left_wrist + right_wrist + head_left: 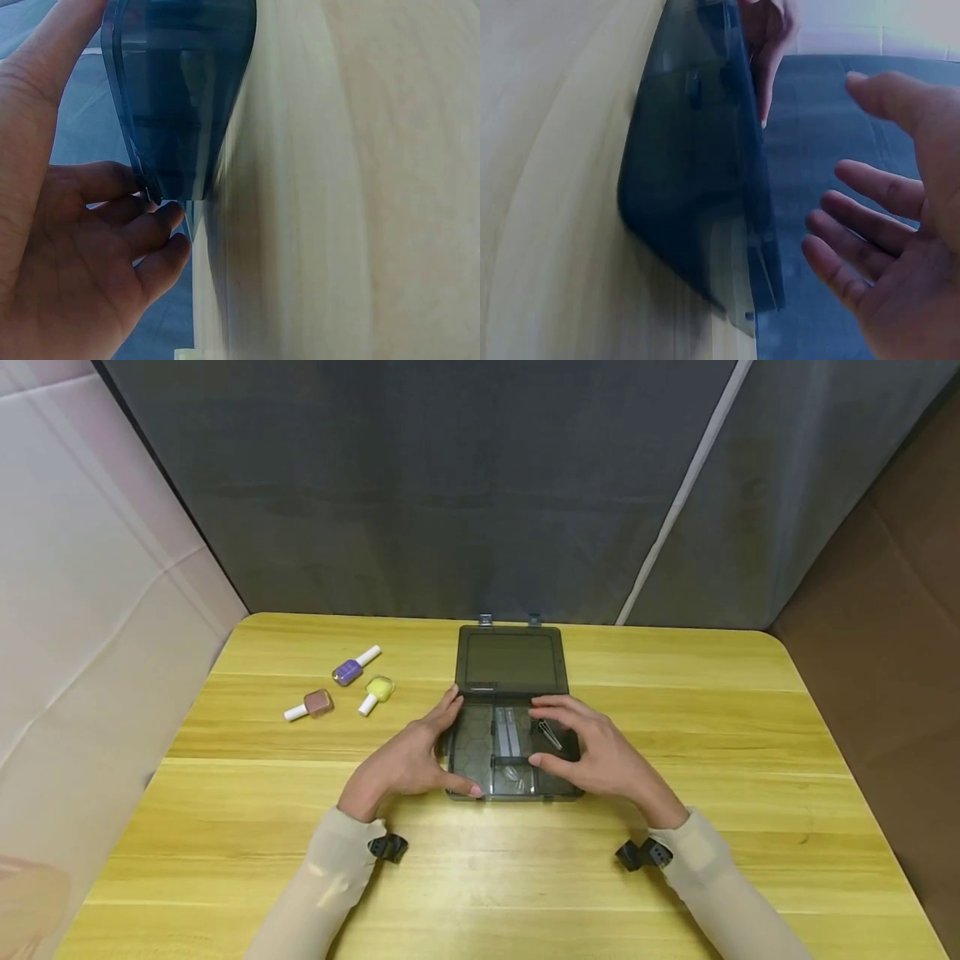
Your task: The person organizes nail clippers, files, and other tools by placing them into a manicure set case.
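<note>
A dark translucent storage box (471, 743) lies on the table with its lid (513, 662) folded back. My left hand (408, 758) holds its left side, thumb at the front edge and fingers toward the hinge. In the left wrist view, the fingers of that hand curl at the box's (180, 97) corner. Above the right side, my right hand (603, 756) hovers with fingers spread and nothing in them. Under it, a nail clipper (550, 734) lies in the right compartment. Two grey strips (507, 732) fill the middle compartment, with small clear pieces (514, 779) in front.
Three nail polish bottles lie to the left of the box: purple (348, 672), yellow (381, 687) and brownish pink (318, 702), all with white caps. A dark curtain (435, 493) hangs behind the wooden table (720, 710).
</note>
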`<move>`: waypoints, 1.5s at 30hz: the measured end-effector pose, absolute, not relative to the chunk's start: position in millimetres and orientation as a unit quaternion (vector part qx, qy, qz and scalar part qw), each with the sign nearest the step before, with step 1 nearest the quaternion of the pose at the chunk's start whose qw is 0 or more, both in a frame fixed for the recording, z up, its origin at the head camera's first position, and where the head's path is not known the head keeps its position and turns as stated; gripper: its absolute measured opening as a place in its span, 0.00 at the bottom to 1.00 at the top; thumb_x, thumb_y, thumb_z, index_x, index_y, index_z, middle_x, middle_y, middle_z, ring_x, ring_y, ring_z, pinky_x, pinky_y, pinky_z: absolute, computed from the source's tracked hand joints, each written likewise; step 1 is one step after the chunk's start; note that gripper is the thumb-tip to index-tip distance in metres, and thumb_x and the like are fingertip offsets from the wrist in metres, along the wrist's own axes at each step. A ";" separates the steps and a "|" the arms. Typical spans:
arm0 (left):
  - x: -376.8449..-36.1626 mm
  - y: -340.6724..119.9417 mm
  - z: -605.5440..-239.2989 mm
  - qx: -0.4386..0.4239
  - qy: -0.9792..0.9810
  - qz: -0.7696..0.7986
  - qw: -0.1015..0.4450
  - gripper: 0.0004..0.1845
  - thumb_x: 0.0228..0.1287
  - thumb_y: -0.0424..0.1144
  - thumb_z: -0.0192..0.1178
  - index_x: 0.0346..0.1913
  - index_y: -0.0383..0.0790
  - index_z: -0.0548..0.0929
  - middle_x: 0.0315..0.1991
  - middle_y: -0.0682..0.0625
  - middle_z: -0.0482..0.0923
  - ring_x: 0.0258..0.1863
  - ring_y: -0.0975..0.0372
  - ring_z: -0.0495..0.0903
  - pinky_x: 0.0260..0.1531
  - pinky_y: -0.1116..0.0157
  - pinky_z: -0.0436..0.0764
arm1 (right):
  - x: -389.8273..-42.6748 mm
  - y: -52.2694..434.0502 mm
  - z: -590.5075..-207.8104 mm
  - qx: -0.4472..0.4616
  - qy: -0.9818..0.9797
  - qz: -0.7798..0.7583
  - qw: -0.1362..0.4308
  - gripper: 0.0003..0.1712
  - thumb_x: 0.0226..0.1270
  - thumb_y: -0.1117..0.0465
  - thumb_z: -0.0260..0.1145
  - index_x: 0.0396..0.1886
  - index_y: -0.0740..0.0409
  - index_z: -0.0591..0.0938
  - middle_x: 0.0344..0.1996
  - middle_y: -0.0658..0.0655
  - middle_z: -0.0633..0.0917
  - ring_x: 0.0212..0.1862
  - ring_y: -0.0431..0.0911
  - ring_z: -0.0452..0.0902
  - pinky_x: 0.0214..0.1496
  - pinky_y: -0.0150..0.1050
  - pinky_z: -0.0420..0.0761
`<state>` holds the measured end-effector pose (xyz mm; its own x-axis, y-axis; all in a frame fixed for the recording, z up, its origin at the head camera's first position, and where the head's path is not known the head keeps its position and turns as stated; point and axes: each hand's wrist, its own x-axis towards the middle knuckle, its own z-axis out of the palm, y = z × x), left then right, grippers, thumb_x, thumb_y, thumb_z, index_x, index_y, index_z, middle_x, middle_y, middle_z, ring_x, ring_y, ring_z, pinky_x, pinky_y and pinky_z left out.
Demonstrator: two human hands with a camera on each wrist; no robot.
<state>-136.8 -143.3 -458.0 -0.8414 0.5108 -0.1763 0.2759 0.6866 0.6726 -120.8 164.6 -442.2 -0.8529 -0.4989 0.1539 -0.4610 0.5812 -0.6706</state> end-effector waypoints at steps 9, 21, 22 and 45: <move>-137.0 -144.0 -459.1 0.219 0.899 0.334 0.179 0.75 0.38 0.70 0.79 0.84 0.46 0.45 0.85 0.56 0.30 0.83 0.49 0.48 0.75 0.48 0.65 | -126.8 177.3 -455.0 -0.248 0.913 -0.320 0.049 0.60 0.58 0.35 0.76 0.83 0.49 0.57 0.84 0.50 0.53 0.83 0.55 0.50 0.77 0.66 0.61; -136.9 -144.1 -460.0 0.219 0.899 0.334 0.179 0.75 0.38 0.70 0.78 0.84 0.45 0.45 0.86 0.56 0.30 0.83 0.49 0.47 0.75 0.47 0.66 | -127.9 188.0 -466.4 -0.237 0.924 -0.293 0.066 0.73 0.51 0.28 0.76 0.86 0.44 0.43 0.85 0.53 0.45 0.84 0.56 0.44 0.77 0.67 0.60; -136.9 -144.0 -460.0 0.220 0.899 0.333 0.179 0.75 0.38 0.70 0.78 0.84 0.45 0.45 0.86 0.56 0.30 0.83 0.49 0.47 0.75 0.47 0.66 | -127.9 189.0 -466.8 -0.236 0.925 -0.291 0.067 0.74 0.50 0.28 0.76 0.86 0.46 0.44 0.85 0.53 0.45 0.84 0.56 0.44 0.78 0.66 0.60; -137.4 -143.6 -459.5 0.223 0.900 0.330 0.176 0.75 0.39 0.70 0.78 0.84 0.45 0.45 0.86 0.56 0.30 0.82 0.47 0.50 0.73 0.47 0.69 | -126.8 197.0 -470.7 -0.219 0.923 -0.296 0.115 0.88 0.34 0.21 0.78 0.85 0.47 0.36 0.85 0.50 0.39 0.84 0.57 0.44 0.75 0.65 0.66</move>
<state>-137.4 -143.6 -459.5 -0.8383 0.5182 -0.1698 0.2852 0.6821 0.6733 -126.8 197.0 -470.7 -0.8780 -0.4715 -0.0827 -0.3355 0.7292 -0.5964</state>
